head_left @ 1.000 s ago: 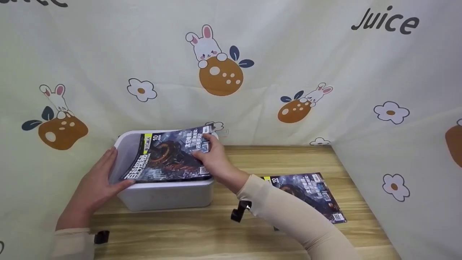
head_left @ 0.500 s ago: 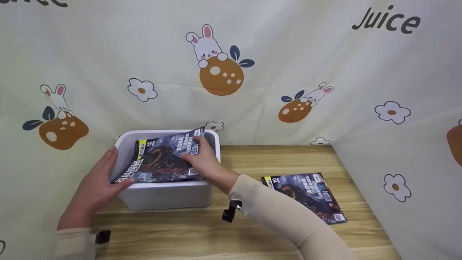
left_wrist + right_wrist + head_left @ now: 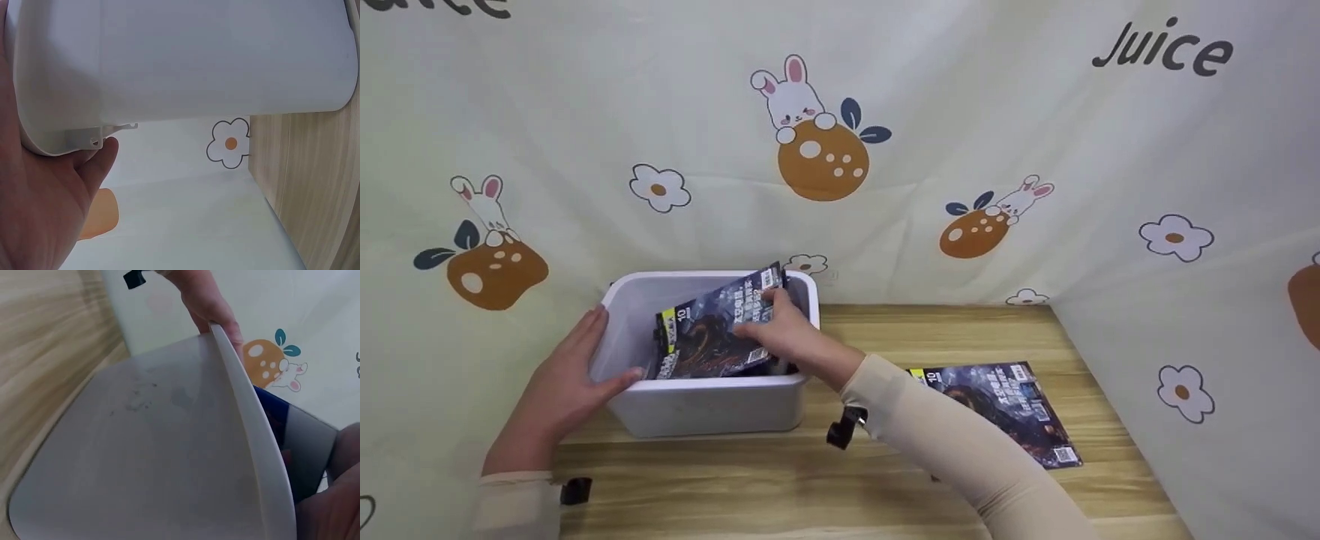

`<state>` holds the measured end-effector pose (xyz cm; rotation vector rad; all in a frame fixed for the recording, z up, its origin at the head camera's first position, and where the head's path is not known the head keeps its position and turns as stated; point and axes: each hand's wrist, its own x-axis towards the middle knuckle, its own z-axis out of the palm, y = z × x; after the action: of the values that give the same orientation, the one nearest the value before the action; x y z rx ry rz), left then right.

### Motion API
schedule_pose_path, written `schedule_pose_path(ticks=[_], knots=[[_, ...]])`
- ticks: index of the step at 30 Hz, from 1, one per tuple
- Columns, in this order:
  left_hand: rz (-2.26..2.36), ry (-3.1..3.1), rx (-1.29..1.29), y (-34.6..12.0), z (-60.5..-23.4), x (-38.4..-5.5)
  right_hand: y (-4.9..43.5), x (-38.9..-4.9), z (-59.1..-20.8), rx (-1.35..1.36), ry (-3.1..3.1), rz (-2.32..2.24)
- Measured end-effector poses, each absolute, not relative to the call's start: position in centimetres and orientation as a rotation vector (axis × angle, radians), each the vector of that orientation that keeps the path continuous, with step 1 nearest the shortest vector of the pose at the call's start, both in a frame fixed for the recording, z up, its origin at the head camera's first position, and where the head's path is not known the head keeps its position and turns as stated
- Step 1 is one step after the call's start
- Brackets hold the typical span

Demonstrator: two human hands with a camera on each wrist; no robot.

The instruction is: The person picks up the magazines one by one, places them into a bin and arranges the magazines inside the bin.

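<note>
A white plastic bin [image 3: 712,411] stands on the table in the head view. My left hand [image 3: 556,386] holds its left rim, thumb over the front corner and fingers along the side; the left wrist view shows that hand [image 3: 42,197] under a bin corner with a small clip [image 3: 87,139]. My right hand [image 3: 795,337] grips a dark magazine [image 3: 709,341] with a yellow strip by its right side. Slanting, the magazine reaches down inside the bin, its upper right corner above the back rim. Bin contents beneath it are mostly hidden.
Another magazine [image 3: 997,409] with the same cover lies flat on the wooden table [image 3: 720,487], right of the bin and partly behind my right sleeve [image 3: 952,442]. A curtain [image 3: 915,105] with rabbits and oranges hangs behind the table and along its right side.
My right hand has moved left and turned the magazine. Its left end has dropped from over the front-left rim to inside the bin. The left hand has stayed on the rim.
</note>
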<state>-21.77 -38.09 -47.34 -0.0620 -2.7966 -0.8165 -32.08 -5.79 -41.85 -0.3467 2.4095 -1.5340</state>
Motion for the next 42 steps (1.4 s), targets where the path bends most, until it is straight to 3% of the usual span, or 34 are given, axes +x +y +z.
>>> schedule_pose_path(ticks=[13, 23, 32, 42], knots=[[-0.835, -2.828, -0.047, -37.7, -47.4, -21.8, -1.2, -31.9, -40.3, -0.597, 2.467, -1.105], [-0.826, -2.822, -0.06, -37.5, -47.6, -22.1, 2.2, -32.6, -40.4, -0.581, 2.519, -1.464], [-0.811, -2.809, -0.055, -37.5, -47.2, -22.0, 13.1, -34.3, -43.2, -0.525, 2.525, -1.653], [-0.807, -2.822, -0.022, -37.9, -47.0, -21.8, 28.0, -35.9, -50.7, -0.261, 2.95, -0.919]])
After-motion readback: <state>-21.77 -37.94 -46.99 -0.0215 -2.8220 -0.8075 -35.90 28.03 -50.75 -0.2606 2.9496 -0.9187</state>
